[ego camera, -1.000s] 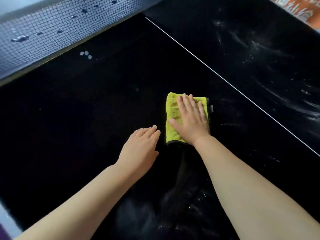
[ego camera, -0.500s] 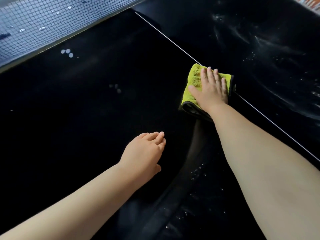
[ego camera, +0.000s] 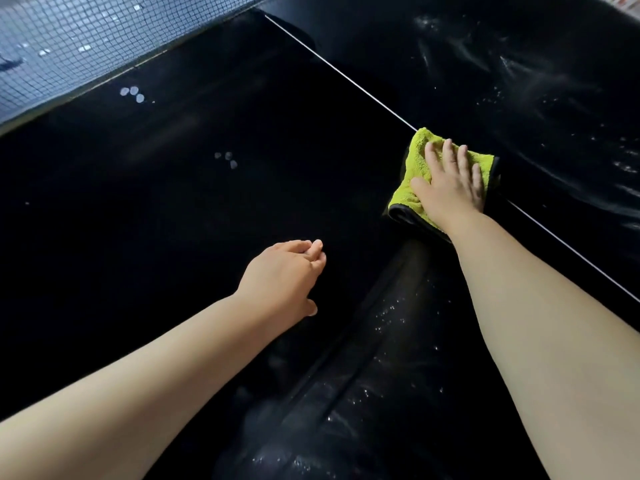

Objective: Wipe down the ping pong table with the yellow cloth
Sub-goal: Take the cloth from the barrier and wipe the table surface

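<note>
1. Right hand (ego camera: 450, 188) lies flat, fingers straight and spread, pressing the cloth (ego camera: 414, 152) onto the bench (ego camera: 173, 237).
2. Cloth: folded yellow plush with a dark hem, lying on the thin white line (ego camera: 346, 77).
3. Left hand (ego camera: 284, 275), well apart from the cloth, is loosely curled and holds nothing.
4. Bench: glossy black, with pale smears and droplets; square-mesh net (ego camera: 69, 46) far left.

1. The net (ego camera: 86, 39) stands along the ping pong table's (ego camera: 173, 220) far left end.
2. The centre line (ego camera: 346, 76) runs from the net toward the near right.
3. The cloth (ego camera: 415, 152) lies on that line.
4. The right hand (ego camera: 450, 188) lies flat on the cloth.
5. The left hand (ego camera: 287, 275) is nearer and to the left of the cloth, apart from it.
</note>
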{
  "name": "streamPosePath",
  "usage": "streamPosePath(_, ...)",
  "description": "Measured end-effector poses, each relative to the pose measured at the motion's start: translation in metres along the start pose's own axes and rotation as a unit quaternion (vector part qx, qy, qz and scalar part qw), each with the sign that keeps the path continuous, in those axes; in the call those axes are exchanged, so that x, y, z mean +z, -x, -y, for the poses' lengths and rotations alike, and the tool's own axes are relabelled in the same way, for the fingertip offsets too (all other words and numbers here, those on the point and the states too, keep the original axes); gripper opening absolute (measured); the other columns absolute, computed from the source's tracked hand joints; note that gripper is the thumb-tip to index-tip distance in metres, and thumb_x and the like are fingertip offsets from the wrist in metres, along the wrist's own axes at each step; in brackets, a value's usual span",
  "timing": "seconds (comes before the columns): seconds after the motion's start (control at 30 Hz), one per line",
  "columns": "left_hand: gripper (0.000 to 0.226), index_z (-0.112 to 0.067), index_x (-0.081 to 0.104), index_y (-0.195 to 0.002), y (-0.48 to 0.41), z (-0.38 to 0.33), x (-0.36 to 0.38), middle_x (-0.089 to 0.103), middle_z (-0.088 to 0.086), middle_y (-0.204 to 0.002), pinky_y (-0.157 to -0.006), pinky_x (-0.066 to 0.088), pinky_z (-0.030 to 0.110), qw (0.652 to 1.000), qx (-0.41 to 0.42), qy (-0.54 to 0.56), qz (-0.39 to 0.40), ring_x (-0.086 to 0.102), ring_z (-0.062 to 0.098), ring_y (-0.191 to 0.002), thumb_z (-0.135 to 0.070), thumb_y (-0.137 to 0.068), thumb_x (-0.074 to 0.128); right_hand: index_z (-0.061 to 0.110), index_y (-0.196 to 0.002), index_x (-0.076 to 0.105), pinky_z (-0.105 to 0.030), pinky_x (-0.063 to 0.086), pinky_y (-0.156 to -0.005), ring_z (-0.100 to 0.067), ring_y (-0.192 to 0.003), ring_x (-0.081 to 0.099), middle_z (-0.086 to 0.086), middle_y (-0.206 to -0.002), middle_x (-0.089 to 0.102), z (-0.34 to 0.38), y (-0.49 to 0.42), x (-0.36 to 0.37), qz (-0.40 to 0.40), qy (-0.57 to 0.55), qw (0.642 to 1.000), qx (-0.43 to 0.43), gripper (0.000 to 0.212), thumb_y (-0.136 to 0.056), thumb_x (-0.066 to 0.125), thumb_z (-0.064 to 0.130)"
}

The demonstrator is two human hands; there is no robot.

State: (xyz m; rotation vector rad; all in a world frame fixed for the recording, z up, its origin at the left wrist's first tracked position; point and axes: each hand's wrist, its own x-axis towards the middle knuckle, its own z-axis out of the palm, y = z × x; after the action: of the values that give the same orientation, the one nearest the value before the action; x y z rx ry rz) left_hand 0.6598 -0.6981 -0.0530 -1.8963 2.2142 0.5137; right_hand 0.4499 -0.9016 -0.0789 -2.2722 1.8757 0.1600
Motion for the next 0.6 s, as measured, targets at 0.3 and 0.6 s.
streamPosePath(0.3, 0.077, -0.012, 0.008, -0.150, 0.025, 0.002, 0.005, -0.003, 0.005, -0.158, -0.117, -0.003, 0.031, 0.996, 0.052, -0.045, -0.063, -0.007, 0.016, -0.145, -0.045, -0.093, 0.048, 0.035, -0.154, -0.009, -0.043, -0.014, -0.118, -0.022, -0.148, -0.020, -0.002, -0.162, -0.016, 0.028, 0.103, 0.022, 0.015, 0.050, 0.998, -0.047, 0.067, -0.096, 0.023, 0.046)
streamPosePath(0.6, 0.062, -0.017, 0.016, -0.150, 0.121, 0.027, 0.029, 0.012, 0.002, -0.157, -0.115, 0.001, 0.028, 0.989, 0.077, 0.024, -0.127, 0.008, 0.016, -0.145, -0.016, -0.094, 0.044, 0.039, -0.151, -0.015, -0.044, -0.018, -0.118, -0.020, -0.145, -0.027, -0.001, -0.160, -0.025, 0.087, 0.231, 0.051, 0.037, 0.049, 0.994, -0.092, 0.072, -0.088, 0.012, 0.058)
